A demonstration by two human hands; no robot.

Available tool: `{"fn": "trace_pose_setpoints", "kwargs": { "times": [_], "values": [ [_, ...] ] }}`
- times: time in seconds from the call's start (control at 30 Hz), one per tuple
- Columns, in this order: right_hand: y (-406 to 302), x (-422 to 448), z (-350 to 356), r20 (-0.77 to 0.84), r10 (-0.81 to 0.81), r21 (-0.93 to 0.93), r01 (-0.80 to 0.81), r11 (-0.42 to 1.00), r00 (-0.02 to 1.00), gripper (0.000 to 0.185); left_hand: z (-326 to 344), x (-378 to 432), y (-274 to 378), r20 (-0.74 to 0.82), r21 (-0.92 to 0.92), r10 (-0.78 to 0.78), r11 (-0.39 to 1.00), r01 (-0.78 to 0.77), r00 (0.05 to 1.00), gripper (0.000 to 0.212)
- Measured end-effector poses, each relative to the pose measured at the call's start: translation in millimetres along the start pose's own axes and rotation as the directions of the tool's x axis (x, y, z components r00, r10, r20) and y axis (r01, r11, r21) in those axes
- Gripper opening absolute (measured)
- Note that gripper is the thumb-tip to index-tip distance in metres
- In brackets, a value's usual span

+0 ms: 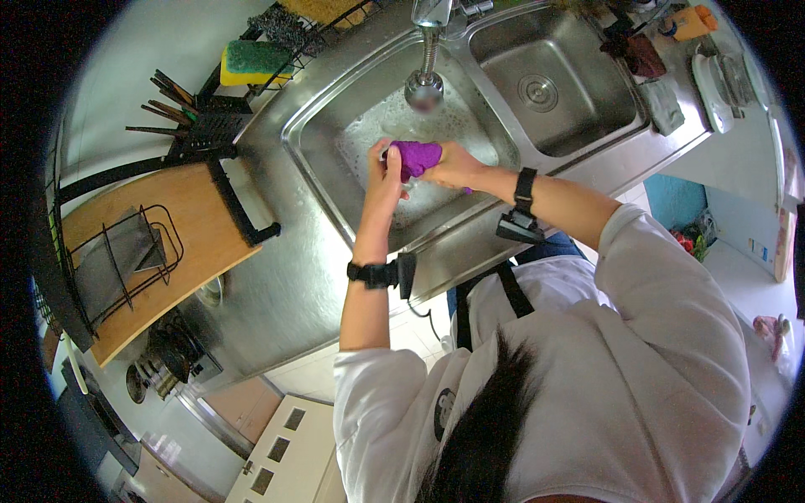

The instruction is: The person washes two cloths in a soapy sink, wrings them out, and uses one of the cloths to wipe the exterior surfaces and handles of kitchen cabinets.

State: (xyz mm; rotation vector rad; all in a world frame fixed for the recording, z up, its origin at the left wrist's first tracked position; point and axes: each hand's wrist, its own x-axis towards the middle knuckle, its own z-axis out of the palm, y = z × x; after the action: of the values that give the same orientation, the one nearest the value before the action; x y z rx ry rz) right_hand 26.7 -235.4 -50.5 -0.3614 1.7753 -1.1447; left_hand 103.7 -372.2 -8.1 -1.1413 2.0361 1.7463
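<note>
Over the left basin of a stainless-steel double sink (317,179), my left hand (388,170) and my right hand (458,166) hold a purple cloth (416,158) between them. The cloth is bunched; what lies inside it, if anything, is hidden. A dark rim shows beside my left fingers, too small to name. Below the hands, the basin holds water with white suds (371,126). The metal faucet head (424,88) hangs just beyond the cloth, apart from it. Both wrists bear black straps with small devices.
A green and yellow sponge (258,58) sits on a wire rack at the upper left, near a black holder (220,122) with chopsticks. A wooden shelf (207,207) stands left of the sink. Right of the second basin (566,126) lie a grey cloth (663,107) and white dishes (710,94).
</note>
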Motion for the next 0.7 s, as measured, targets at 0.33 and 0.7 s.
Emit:
{"fn": "trace_pose_setpoints", "kwargs": {
  "times": [0.33,0.7],
  "values": [
    [-26,-18,-1,0.917,-0.039,0.330,-0.701,0.632,0.396,0.017,-24,-31,4,0.271,0.631,0.915,0.065,-0.773,0.298,0.047],
    [-22,9,15,0.491,0.271,-0.106,-0.253,0.962,0.828,0.021,-16,-9,-7,0.328,0.874,0.634,0.078,-0.479,0.701,0.032]
  ]
}}
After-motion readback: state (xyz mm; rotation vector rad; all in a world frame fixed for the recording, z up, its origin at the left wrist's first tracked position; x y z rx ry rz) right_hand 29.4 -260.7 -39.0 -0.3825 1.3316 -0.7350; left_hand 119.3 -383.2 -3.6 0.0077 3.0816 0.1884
